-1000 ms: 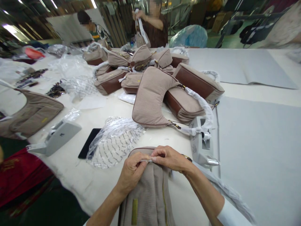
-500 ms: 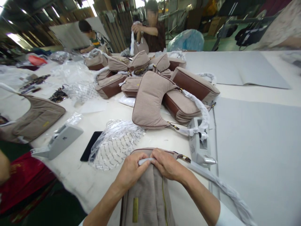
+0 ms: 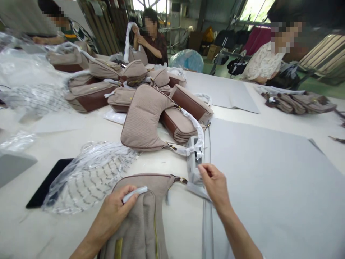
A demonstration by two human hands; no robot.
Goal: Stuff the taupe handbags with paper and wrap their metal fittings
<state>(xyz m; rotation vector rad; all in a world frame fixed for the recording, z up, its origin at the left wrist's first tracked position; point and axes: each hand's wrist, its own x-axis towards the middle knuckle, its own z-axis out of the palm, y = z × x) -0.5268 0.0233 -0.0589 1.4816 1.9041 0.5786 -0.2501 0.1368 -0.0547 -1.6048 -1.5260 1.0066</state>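
Note:
A taupe ribbed shoulder bag [image 3: 140,226] lies on the white table right in front of me, with a gold zipper line and a small gold patch. My left hand [image 3: 111,212] rests on it, gripping a white-wrapped strap end [image 3: 134,194]. My right hand [image 3: 215,187] is off the bag, with its fingers bunched beside a grey plastic holder [image 3: 193,160]. Anything thin between those fingers is too small to make out. A brown tab with a gold fitting [image 3: 180,179] joins the bag's top edge between my hands.
Left of the bag lie a clear printed plastic sleeve [image 3: 88,176] and a black flat pad [image 3: 51,183]. Several taupe-and-brown bags [image 3: 142,120] are piled ahead. A grey paper sheet [image 3: 269,187] covers the table to the right. Co-workers sit beyond the table.
My right hand has left the strap and moved right, away from the bag. My view has swung right, so the table and the pile sit further left. My left hand stays on the strap.

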